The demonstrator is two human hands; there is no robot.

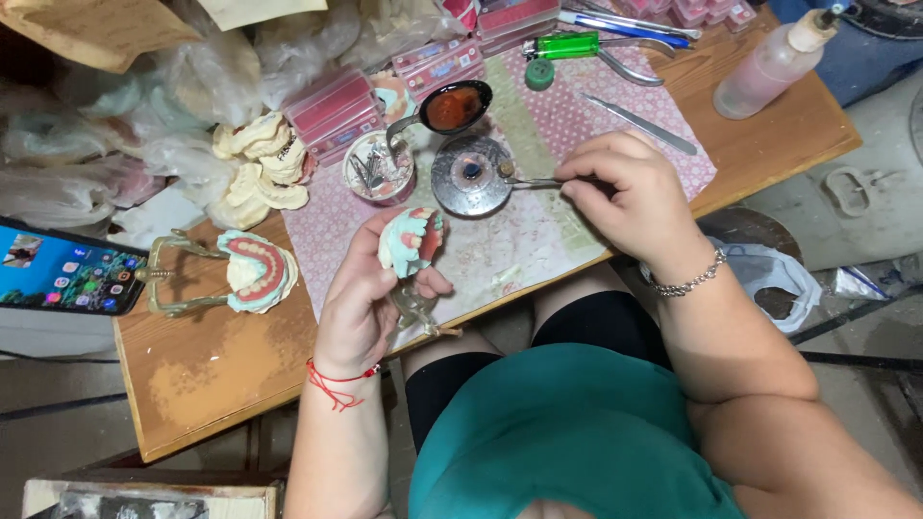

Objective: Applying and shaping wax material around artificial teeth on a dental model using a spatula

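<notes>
My left hand holds a denture model, pale green plaster with pink wax and white teeth, on a brass articulator, above the table's front edge. My right hand grips a thin metal wax tool. The tool's tip rests at a small round metal burner with a faint flame at its centre. A red thread circles my left wrist and a chain bracelet my right.
A second denture model on an articulator lies at left beside a phone. Plaster casts, a tin of tools, a spoon of red wax, a green lighter, tweezers and a spray bottle crowd the wooden table.
</notes>
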